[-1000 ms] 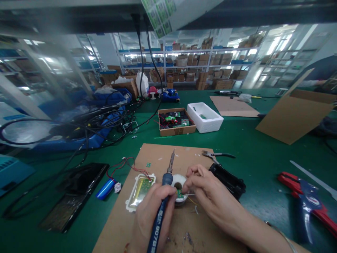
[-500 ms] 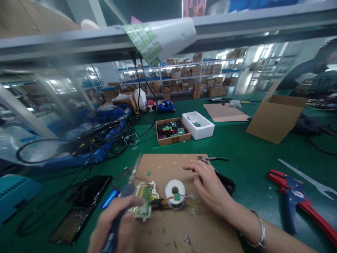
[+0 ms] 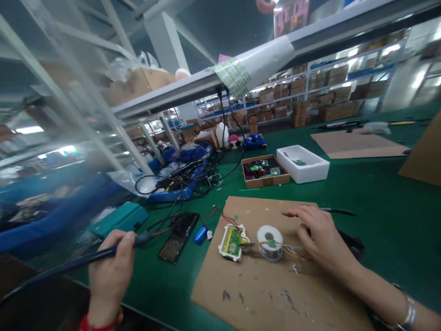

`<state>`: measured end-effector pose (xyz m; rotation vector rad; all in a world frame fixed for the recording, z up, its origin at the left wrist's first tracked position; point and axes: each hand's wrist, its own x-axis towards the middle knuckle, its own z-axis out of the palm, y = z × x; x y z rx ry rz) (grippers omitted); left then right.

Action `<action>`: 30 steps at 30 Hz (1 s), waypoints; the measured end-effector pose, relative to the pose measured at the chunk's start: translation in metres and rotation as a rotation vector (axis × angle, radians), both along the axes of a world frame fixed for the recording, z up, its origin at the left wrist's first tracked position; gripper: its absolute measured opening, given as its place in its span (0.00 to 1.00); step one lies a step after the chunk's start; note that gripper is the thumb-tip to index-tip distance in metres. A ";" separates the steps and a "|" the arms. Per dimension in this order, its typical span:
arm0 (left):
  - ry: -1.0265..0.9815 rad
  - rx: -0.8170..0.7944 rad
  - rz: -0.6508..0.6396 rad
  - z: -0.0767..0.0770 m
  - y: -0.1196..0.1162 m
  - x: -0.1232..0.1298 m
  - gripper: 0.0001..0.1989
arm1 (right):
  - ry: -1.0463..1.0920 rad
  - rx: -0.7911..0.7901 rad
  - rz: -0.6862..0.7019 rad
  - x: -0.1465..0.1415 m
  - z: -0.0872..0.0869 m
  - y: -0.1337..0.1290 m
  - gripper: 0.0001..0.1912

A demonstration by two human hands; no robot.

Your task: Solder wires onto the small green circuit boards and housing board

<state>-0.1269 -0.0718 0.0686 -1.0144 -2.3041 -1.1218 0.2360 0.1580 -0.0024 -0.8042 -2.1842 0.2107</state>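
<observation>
My left hand [image 3: 112, 266] is closed around the blue handle of a soldering iron [image 3: 99, 255], whose tip points right over the dark phone-like slab [image 3: 177, 239]. On the cardboard sheet [image 3: 255, 294] stands a white spool of solder wire [image 3: 265, 234]. A tiny green circuit board [image 3: 272, 243] lies on the spool's edge, with thin wires on both sides. To its left sits a green circuit board in a white frame [image 3: 233, 242]. My right hand [image 3: 319, 230] hovers or rests over the cardboard's right side, holding nothing visible, index finger stretched out and fingers apart. Contact with the wires below it cannot be made out.
A blue cylindrical cell [image 3: 200, 235] with red wires lies left of the cardboard. Behind are a small carton of parts [image 3: 265, 182] and a white foam box [image 3: 306, 172]. A teal box [image 3: 120, 218], tangled cables and a blue bin [image 3: 172, 195] occupy the left.
My left hand has moved left with the soldering iron, away from the framed board. My right hand stays over the cardboard's right side. The view has turned left.
</observation>
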 end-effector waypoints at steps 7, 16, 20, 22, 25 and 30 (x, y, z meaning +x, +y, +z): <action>0.023 -0.054 0.041 -0.003 0.024 0.005 0.16 | -0.045 0.143 0.034 0.012 -0.004 -0.005 0.17; -0.367 -0.082 -0.164 -0.044 0.062 -0.022 0.24 | -0.175 -0.151 0.143 0.011 0.015 -0.014 0.12; -0.472 -0.057 -0.210 -0.062 0.053 0.003 0.29 | -0.306 -0.328 0.212 0.018 0.033 -0.021 0.09; -0.418 -0.049 -0.255 -0.064 0.054 0.021 0.27 | -0.348 -0.427 0.241 0.022 0.039 -0.022 0.10; -0.232 -0.076 -0.398 -0.056 0.078 0.046 0.24 | -0.331 -0.647 0.310 0.024 0.042 -0.019 0.13; -0.022 -0.328 -0.863 -0.030 0.138 0.072 0.03 | -0.146 -0.881 0.412 0.023 0.049 -0.016 0.22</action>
